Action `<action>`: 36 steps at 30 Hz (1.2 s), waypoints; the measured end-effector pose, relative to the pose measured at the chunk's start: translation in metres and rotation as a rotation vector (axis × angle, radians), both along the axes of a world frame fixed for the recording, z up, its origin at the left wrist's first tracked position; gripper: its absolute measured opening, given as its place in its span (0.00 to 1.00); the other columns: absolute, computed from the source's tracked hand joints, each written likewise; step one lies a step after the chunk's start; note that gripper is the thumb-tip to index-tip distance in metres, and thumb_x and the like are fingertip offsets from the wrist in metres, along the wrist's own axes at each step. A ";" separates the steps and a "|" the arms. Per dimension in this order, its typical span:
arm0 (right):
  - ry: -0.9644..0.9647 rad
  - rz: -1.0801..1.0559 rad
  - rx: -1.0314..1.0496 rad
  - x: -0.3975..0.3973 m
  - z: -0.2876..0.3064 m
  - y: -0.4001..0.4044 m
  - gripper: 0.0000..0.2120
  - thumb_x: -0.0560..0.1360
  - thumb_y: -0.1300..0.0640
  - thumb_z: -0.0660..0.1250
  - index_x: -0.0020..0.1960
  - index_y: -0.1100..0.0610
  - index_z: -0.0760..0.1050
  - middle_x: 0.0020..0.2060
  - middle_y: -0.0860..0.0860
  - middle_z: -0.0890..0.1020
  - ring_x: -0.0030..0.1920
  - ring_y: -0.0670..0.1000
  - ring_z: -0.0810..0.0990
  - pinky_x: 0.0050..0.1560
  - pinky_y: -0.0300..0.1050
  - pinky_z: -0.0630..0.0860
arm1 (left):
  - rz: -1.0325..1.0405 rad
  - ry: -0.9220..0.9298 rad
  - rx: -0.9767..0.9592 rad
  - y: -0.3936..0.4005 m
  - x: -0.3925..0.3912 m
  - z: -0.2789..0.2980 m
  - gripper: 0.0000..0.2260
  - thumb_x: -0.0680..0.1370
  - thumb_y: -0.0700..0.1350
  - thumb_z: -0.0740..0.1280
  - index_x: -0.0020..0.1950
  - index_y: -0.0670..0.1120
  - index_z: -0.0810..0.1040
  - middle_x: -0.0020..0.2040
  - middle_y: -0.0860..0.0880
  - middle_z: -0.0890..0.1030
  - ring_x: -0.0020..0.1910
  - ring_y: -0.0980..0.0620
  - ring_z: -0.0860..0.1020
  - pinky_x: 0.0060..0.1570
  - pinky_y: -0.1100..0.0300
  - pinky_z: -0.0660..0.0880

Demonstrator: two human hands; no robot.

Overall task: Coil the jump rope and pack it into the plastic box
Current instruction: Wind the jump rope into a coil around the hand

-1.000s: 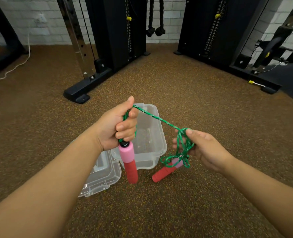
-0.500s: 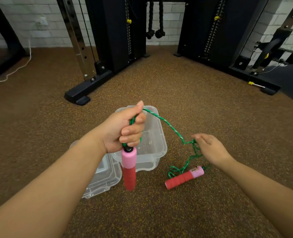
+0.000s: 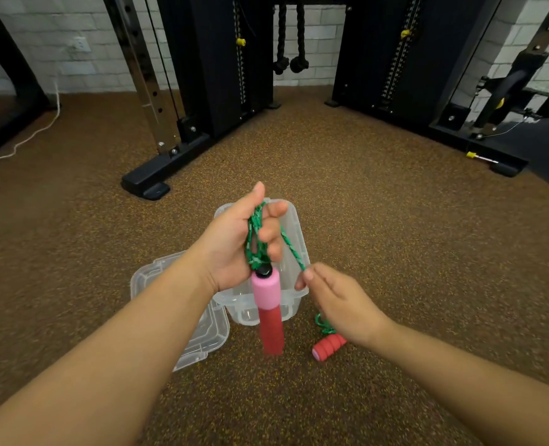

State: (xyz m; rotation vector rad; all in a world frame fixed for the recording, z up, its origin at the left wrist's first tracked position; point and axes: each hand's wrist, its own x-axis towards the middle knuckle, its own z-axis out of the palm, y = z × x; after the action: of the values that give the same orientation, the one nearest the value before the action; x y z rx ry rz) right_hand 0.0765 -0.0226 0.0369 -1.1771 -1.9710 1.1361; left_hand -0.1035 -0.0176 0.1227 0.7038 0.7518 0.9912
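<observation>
Above the plastic box (image 3: 295,220), which sits open on the speckled floor (image 3: 379,220), the left hand (image 3: 234,249) is closed around several loops of the green rope (image 3: 254,243), thumb up and fingers curled over the strands. One pink-and-red handle (image 3: 268,313) hangs straight down from that fist, in front of the box's near wall. From the top of the fist a single strand runs down and to the right of the box, where the right hand (image 3: 337,304) pinches it between thumb and forefinger, the other fingers loosely curled. Just right of the box's near corner, the second handle (image 3: 327,346) lies on the floor under the right wrist, with a bit of rope beside it. Left of the box, touching it, lies the clear lid (image 3: 199,342).
</observation>
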 end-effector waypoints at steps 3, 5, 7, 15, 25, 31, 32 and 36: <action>-0.247 0.150 0.185 0.003 0.001 -0.014 0.13 0.81 0.47 0.55 0.45 0.49 0.75 0.31 0.44 0.74 0.32 0.41 0.71 0.38 0.46 0.69 | 0.051 -0.095 0.012 0.003 0.000 -0.003 0.22 0.81 0.55 0.51 0.55 0.40 0.77 0.38 0.44 0.84 0.40 0.45 0.84 0.46 0.55 0.80; -0.326 0.194 0.280 0.003 0.013 -0.020 0.18 0.80 0.42 0.52 0.44 0.52 0.73 0.30 0.44 0.75 0.34 0.41 0.73 0.38 0.46 0.70 | 0.061 -0.083 0.006 0.004 0.002 -0.004 0.23 0.82 0.53 0.50 0.62 0.37 0.73 0.50 0.39 0.84 0.51 0.42 0.83 0.56 0.51 0.77; -0.344 0.194 0.372 0.003 0.028 -0.021 0.23 0.77 0.37 0.49 0.41 0.53 0.72 0.30 0.47 0.77 0.34 0.47 0.76 0.37 0.49 0.72 | 0.049 0.013 0.003 0.003 0.006 -0.005 0.23 0.83 0.51 0.49 0.67 0.36 0.69 0.55 0.37 0.82 0.56 0.42 0.81 0.60 0.50 0.74; -0.017 0.216 0.151 0.011 0.075 -0.008 0.15 0.77 0.61 0.60 0.33 0.55 0.76 0.23 0.36 0.75 0.31 0.34 0.75 0.36 0.29 0.68 | -0.079 0.367 0.036 0.000 0.017 -0.003 0.20 0.83 0.49 0.50 0.62 0.37 0.74 0.44 0.40 0.82 0.40 0.48 0.82 0.43 0.58 0.80; 0.249 0.052 -0.028 0.011 0.081 0.032 0.17 0.81 0.52 0.58 0.34 0.54 0.69 0.25 0.43 0.67 0.26 0.41 0.64 0.28 0.33 0.63 | -0.558 0.574 0.178 -0.012 0.018 0.004 0.23 0.78 0.59 0.56 0.44 0.41 0.78 0.23 0.46 0.75 0.21 0.52 0.72 0.29 0.60 0.72; 0.308 0.080 -0.306 0.015 0.036 0.032 0.17 0.81 0.48 0.55 0.41 0.53 0.76 0.26 0.48 0.71 0.30 0.49 0.71 0.36 0.40 0.70 | -0.286 0.166 0.060 -0.005 0.006 0.002 0.20 0.79 0.53 0.56 0.30 0.47 0.70 0.15 0.54 0.62 0.14 0.57 0.61 0.21 0.64 0.64; 0.302 0.097 -0.314 0.017 0.029 0.031 0.17 0.80 0.47 0.56 0.42 0.52 0.78 0.26 0.48 0.74 0.32 0.50 0.73 0.40 0.44 0.71 | -0.244 0.132 0.043 -0.004 0.003 0.001 0.21 0.80 0.53 0.55 0.28 0.48 0.68 0.15 0.54 0.61 0.14 0.57 0.60 0.21 0.65 0.64; 0.189 0.191 -0.290 0.016 0.011 0.021 0.09 0.80 0.58 0.60 0.50 0.52 0.79 0.35 0.49 0.79 0.40 0.47 0.77 0.48 0.41 0.72 | -0.104 0.053 0.023 -0.001 0.000 -0.001 0.22 0.80 0.54 0.55 0.28 0.49 0.69 0.16 0.54 0.62 0.14 0.57 0.61 0.21 0.64 0.64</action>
State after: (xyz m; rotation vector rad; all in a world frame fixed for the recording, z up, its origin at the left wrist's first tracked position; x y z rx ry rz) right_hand 0.0921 -0.0016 0.0481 -0.9909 -1.8463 1.6130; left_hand -0.1035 -0.0188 0.1219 0.7837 0.7430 0.8904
